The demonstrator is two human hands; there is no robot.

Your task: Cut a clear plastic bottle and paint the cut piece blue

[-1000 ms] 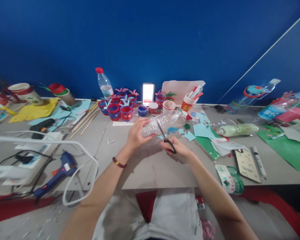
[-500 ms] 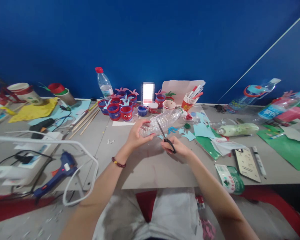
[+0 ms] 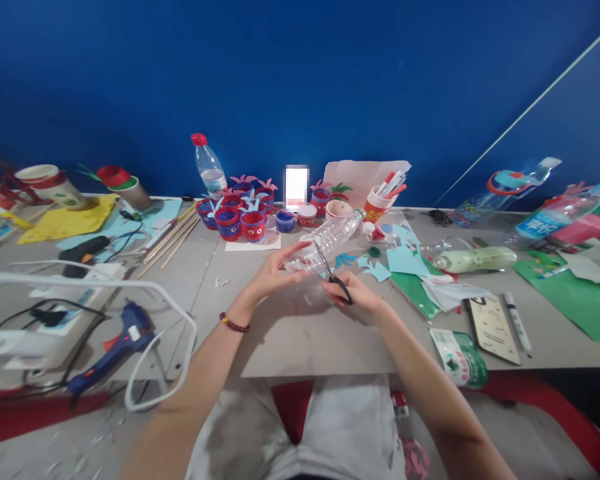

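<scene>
My left hand (image 3: 275,270) grips the base end of a clear ribbed plastic bottle (image 3: 333,237), held just above the grey table (image 3: 300,333) with its neck pointing up and to the right. My right hand (image 3: 357,297) is closed on the black handles of a pair of scissors (image 3: 333,273). Their blades cross the bottle's middle. A red bead bracelet (image 3: 234,325) sits on my left wrist.
Red and blue decorated cups (image 3: 240,217) cluster behind the bottle, with a water bottle (image 3: 207,167) and a cup of pens (image 3: 380,200). Blue paper scraps (image 3: 380,267) and green sheets (image 3: 575,293) lie right. A blue glue gun (image 3: 117,347) and cables lie left.
The bottle's neck has tilted upward and my left hand has shifted its hold round the base. The scissors stay across the bottle's middle.
</scene>
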